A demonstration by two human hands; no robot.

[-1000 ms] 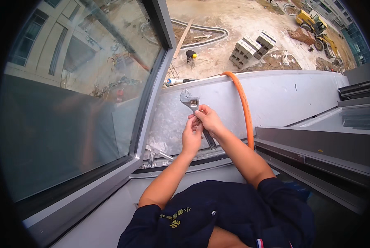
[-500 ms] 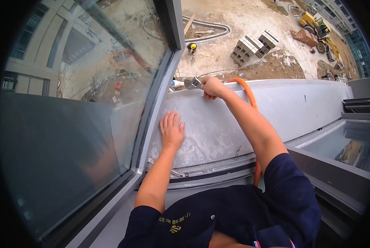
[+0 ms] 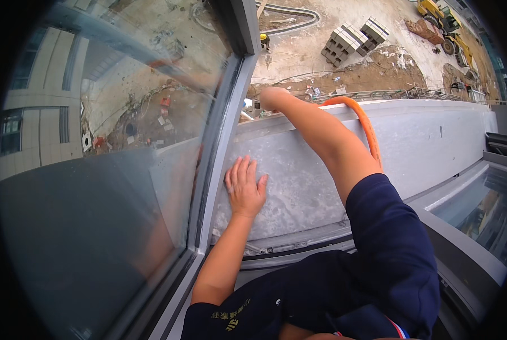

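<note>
– Right hand (image 3: 272,98) reaches past the ledge's (image 3: 298,187) outer edge now, farther than a moment ago. Fingers out of sight; can't tell opening or grip.
– Wrench?
– Last seen in that hand; can't make it out now, probably also past the ledge.
– Left hand (image 3: 246,191)?
– Still resting on the ledge, fingers slightly spread, empty. So work is one-handed, mostly out of sight.

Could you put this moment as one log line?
left hand: palm down on grey ledge | right hand: at ledge's far edge, any grip hidden | orange hose: over far edge | glass pane: at left
</note>
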